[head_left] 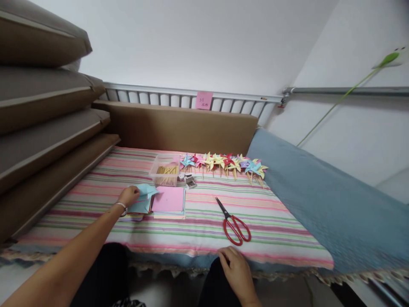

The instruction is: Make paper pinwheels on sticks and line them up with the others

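Observation:
My left hand [128, 196] reaches forward over the striped cloth [198, 226] and pinches a light blue paper sheet [145, 198], which lies partly lifted beside a stack of paper with a pink sheet [168, 199] on top. My right hand [234, 266] rests at the near edge of the striped cloth, fingers curled loosely, holding nothing. Red-handled scissors [234, 221] lie just beyond my right hand. A row of several coloured paper pinwheels [223, 163] on sticks lies at the back.
A clear plastic box of wooden sticks [165, 170] stands behind the paper stack, with a small metal object [190, 182] next to it. A blue blanket [319, 200] covers the right side. Brown cushions [44, 128] are stacked at the left. A brown board [179, 128] and a railing stand behind.

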A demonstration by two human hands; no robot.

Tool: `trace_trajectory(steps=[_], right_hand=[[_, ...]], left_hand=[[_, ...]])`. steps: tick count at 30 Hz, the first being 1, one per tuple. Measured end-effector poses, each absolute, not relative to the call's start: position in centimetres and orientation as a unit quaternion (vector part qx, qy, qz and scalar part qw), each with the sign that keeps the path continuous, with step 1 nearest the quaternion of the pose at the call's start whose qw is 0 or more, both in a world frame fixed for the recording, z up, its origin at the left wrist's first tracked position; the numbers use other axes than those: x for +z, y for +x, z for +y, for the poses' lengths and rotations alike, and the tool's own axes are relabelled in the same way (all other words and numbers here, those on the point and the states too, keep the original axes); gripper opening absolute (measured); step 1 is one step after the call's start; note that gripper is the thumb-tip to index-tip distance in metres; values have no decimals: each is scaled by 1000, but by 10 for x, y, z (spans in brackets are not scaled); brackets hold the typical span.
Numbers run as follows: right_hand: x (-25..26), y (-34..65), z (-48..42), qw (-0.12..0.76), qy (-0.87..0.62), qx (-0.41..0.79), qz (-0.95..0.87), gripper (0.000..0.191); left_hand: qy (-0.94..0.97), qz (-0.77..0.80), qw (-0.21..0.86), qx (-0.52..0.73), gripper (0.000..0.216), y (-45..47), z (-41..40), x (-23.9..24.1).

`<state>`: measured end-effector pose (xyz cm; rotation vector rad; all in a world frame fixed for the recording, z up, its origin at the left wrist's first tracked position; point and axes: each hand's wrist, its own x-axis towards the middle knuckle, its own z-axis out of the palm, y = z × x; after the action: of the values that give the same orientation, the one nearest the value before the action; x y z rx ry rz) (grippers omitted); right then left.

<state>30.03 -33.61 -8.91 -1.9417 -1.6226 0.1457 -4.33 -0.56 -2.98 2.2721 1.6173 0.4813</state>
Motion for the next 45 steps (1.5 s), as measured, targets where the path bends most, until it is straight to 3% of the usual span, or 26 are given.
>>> trace_trajectory(steps=[4, 8, 13, 17, 19, 22, 26, 28, 30, 32, 34, 39, 45], right_hand=[[-92, 310, -342, 342, -733, 89, -581, 27], [-94, 317, -345, 472, -725, 221, -450, 25], [-74, 279, -321, 530, -679, 389, -326, 48], [-39, 232, -286, 590, -439, 664, -137, 68], [-27, 216, -274, 598, -377, 698, -114, 63], [-26, 201, -270, 636, -374, 664, -120, 46], [-32, 194, -276, 670, -398, 611, -138, 42], [-32, 192, -276, 679, -416, 585, -156, 40], [-30, 187, -273, 677, -439, 563, -182, 39], [-29, 178, -269, 663, -467, 543, -218, 38], [-28, 167, -266, 641, -502, 519, -261, 35], [-28, 156, -261, 553, -594, 443, -380, 20], [-34, 269, -260, 444, -751, 227, -432, 27]], left_hand=[[781, 567, 97, 242, 25, -40, -2, -13], [785, 526, 35, 325, 14, -33, -14, 15], [821, 438, -7, 367, 13, -10, -80, 30], [887, 273, -62, 367, 16, 15, -152, 12], [912, 208, -66, 348, 19, 24, -181, 0], [934, 167, -37, 314, 24, 30, -211, -12], [907, 226, 98, 340, 27, 25, -226, -17], [813, 336, 255, 402, 36, 21, -229, -17], [647, 424, 478, 416, 39, 17, -232, -14], [477, 426, 680, 359, 36, 13, -235, -9], [380, 382, 783, 310, 32, 12, -239, -4], [346, 408, 776, 335, 29, 20, -241, 3], [344, 480, 720, 365, 29, 3, -226, -4]])
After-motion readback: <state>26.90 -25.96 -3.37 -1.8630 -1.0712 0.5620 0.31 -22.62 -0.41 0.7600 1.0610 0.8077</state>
